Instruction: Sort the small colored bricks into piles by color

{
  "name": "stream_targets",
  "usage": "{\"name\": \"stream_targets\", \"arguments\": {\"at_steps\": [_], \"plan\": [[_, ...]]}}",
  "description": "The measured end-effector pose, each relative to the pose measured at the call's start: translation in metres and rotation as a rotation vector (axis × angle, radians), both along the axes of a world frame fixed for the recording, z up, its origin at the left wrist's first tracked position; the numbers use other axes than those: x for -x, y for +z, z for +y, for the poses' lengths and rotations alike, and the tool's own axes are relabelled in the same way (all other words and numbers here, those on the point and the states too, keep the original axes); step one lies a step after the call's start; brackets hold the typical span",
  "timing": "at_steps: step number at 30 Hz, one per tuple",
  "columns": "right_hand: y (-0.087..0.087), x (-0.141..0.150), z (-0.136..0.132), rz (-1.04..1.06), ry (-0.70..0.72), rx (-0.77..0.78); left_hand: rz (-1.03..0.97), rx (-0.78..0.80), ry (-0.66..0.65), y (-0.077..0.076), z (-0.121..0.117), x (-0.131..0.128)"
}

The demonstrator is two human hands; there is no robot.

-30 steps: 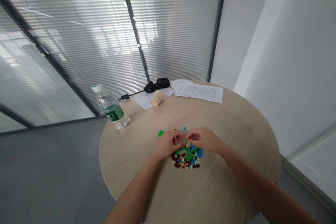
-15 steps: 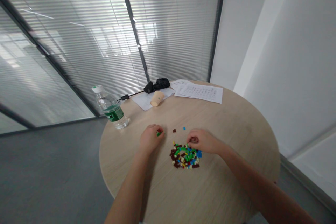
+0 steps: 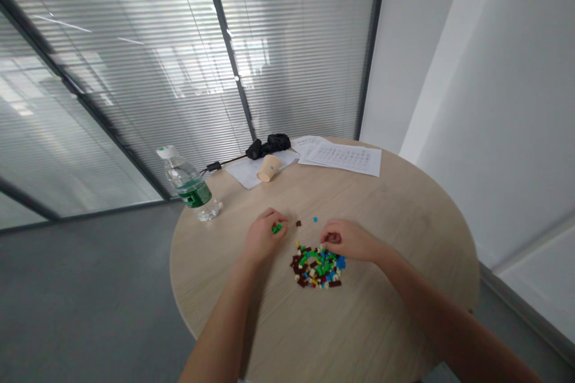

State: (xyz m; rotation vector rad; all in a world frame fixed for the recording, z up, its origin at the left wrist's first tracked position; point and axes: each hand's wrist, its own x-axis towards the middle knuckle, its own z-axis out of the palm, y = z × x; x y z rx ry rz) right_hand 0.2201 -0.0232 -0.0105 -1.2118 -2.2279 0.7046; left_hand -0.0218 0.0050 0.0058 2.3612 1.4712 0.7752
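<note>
The left hand (image 3: 264, 237) is half closed, its fingertips and thumb pinching a green brick (image 3: 277, 228) at the front of the grip, where the small piece stays in view rather than buried in the palm. The right hand (image 3: 347, 239) is curled nearly shut just above the upper edge of the pile; whether it holds a piece inside the curl is hidden. That pile of small plastic building bricks (image 3: 317, 267) lies between the forearms, within easy reach of both hands, in mixed green, blue, yellow, cream and dark red. Apart from it, a dark red brick (image 3: 298, 223) and a blue brick (image 3: 315, 219) sit alone on the round wooden surface (image 3: 395, 233), as if set aside. Farther off, out of the working area, stand a water bottle (image 3: 188, 188) and a paper cup (image 3: 268, 168) lying on its side on a sheet of paper (image 3: 246, 172). Printed sheets (image 3: 341, 157) and a black fabric bundle (image 3: 267, 146) lie at the far edge, before a glass partition with blinds (image 3: 135, 72).
</note>
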Motion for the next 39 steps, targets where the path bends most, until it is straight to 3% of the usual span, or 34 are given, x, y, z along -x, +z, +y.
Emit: {"name": "stream_targets", "arguments": {"at_steps": [5, 14, 20, 27, 39], "plan": [[0.0, 0.004, -0.002, 0.002, 0.04, -0.12, -0.053, 0.225, -0.283, 0.005, -0.009, -0.01], [0.001, 0.008, -0.003, -0.028, 0.065, -0.173, 0.042, 0.522, -0.311, 0.008, -0.012, -0.004], [-0.001, 0.007, -0.001, -0.034, 0.081, -0.169, 0.089, 0.512, -0.339, 0.003, -0.011, -0.005], [-0.003, 0.007, 0.0, -0.051, 0.077, -0.163, 0.147, 0.479, -0.333, 0.008, -0.016, -0.012], [-0.006, 0.006, 0.001, -0.047, 0.07, -0.204, 0.119, 0.533, -0.382, 0.003, -0.009, -0.005]]}}
